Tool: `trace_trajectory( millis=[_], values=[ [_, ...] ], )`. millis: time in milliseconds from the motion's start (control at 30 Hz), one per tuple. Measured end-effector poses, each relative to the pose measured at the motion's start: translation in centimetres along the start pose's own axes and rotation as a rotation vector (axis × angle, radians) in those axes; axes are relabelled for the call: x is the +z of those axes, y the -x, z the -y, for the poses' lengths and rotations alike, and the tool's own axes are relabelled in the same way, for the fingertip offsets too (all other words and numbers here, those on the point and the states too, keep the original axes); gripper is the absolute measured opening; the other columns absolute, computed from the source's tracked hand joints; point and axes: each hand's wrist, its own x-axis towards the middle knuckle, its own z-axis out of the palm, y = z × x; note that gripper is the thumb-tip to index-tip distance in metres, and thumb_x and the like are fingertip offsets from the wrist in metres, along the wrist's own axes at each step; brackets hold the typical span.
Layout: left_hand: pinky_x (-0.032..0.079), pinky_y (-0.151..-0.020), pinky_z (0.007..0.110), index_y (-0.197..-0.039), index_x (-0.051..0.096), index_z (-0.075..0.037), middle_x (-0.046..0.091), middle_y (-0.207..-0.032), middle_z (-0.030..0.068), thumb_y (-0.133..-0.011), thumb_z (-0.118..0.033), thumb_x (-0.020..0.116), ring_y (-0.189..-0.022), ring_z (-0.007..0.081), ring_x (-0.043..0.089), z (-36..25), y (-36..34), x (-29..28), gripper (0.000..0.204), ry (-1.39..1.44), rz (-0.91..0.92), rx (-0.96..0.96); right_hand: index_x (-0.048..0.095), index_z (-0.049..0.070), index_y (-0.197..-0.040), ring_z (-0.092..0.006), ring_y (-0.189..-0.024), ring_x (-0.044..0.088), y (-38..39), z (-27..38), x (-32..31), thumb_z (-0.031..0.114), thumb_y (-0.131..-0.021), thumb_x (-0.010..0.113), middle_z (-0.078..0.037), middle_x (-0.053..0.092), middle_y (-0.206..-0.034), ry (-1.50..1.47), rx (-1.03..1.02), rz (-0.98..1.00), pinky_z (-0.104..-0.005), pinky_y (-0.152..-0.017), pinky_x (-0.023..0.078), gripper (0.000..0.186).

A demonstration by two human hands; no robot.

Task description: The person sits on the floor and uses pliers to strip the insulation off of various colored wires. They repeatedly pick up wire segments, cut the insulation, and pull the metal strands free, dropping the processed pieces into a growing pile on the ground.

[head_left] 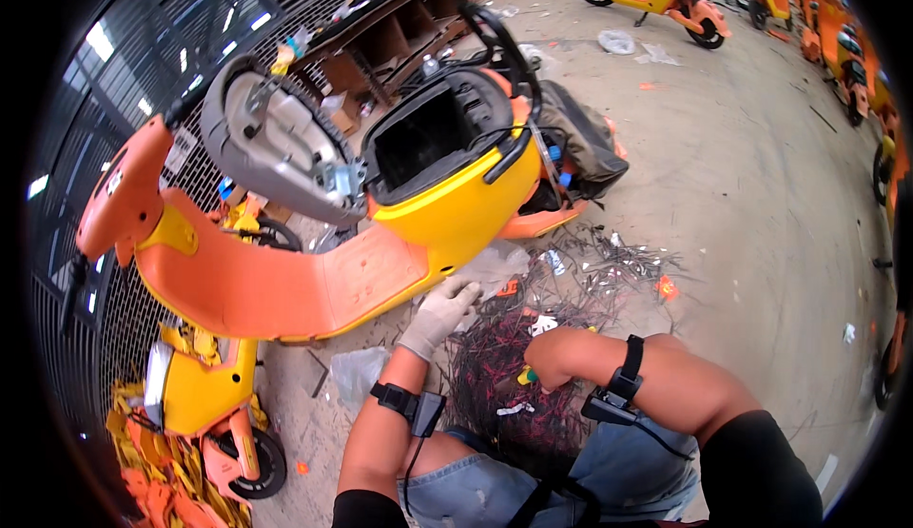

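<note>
While gloved, left hand (439, 319) near scooter (404, 243).

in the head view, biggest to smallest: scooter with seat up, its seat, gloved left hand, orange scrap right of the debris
1. Scooter
2. Raised seat
3. Gloved left hand
4. Orange scrap

Scraps (490, 361) lie on the floor (761, 243) beside the scooter (414, 228).

Orange-and-yellow scooter (428, 219), upright, front end to left, seat (276, 138) flipped open, storage bin (409, 188) showing. Little yellow-green thing (527, 376) by scrap pile (485, 357), mostly hidden, can't tell what.
</note>
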Motion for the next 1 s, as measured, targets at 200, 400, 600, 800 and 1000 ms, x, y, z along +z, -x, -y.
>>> trace_trajectory(
  millis=[200, 400, 600, 800, 1000],
  values=[
    [0.052, -0.086, 0.031, -0.126, 0.059, 0.000, 0.066, -0.112, 0.0084, -0.100, -0.032, 0.057, -0.102, 0.0174, 0.063, -8.8, -4.6, 5.2, 0.042, -0.016, -0.021, 0.236, 0.076, 0.006, -0.101, -0.0313, -0.097, 0.070, 0.7, -2.0, 1.0, 0.031, -0.072, 0.078, -0.012, 0.074, -0.101, -0.036, 0.085, -0.035, -0.0451, -0.079, 0.055, 0.038],
    [0.052, -0.087, 0.033, -0.122, 0.059, 0.001, 0.066, -0.108, 0.0103, -0.100, -0.030, 0.057, -0.100, 0.0202, 0.065, -13.3, -12.6, 7.2, 0.038, 0.207, -0.179, 0.254, 0.074, 0.005, -0.105, -0.0335, -0.104, 0.067, 1.9, -2.7, 0.4, 0.034, -0.074, 0.080, -0.014, 0.072, -0.108, -0.034, 0.067, -0.050, -0.0465, -0.088, 0.053, 0.043],
    [0.053, -0.070, 0.037, -0.114, 0.057, -0.001, 0.060, -0.081, 0.0037, -0.101, -0.022, 0.053, -0.073, 0.0196, 0.062, -17.1, -11.1, 8.6, 0.024, 0.781, 0.023, 0.094, 0.074, 0.003, -0.105, -0.0338, -0.101, 0.068, 3.0, -2.9, -0.6, 0.038, -0.075, 0.080, -0.013, 0.072, -0.107, -0.043, 0.103, 0.010, -0.0445, -0.085, 0.054, 0.047],
    [0.043, -0.058, 0.032, -0.111, 0.058, 0.000, 0.041, -0.067, -0.0014, -0.104, -0.022, 0.047, -0.057, 0.0138, 0.042, -18.8, -10.7, 5.7, 0.026, 0.849, 0.065, 0.248, 0.073, 0.002, -0.107, -0.0335, -0.107, 0.065, 0.2, -4.5, 1.0, 0.043, -0.076, 0.079, -0.013, 0.072, -0.108, -0.009, 0.080, 0.040, -0.0442, -0.092, 0.051, 0.052],
    [0.039, -0.058, 0.030, -0.112, 0.060, -0.003, 0.039, -0.066, -0.0028, -0.104, -0.026, 0.048, -0.057, 0.0125, 0.038, -20.2, -8.9, 4.0, 0.027, 0.893, 0.067, 0.294, 0.072, -0.002, -0.110, -0.0335, -0.120, 0.058, -2.5, -4.8, 1.5, 0.046, -0.077, 0.078, -0.015, 0.070, -0.115, -0.034, 0.060, 0.083, -0.0437, -0.104, 0.042, 0.058]
  ],
)
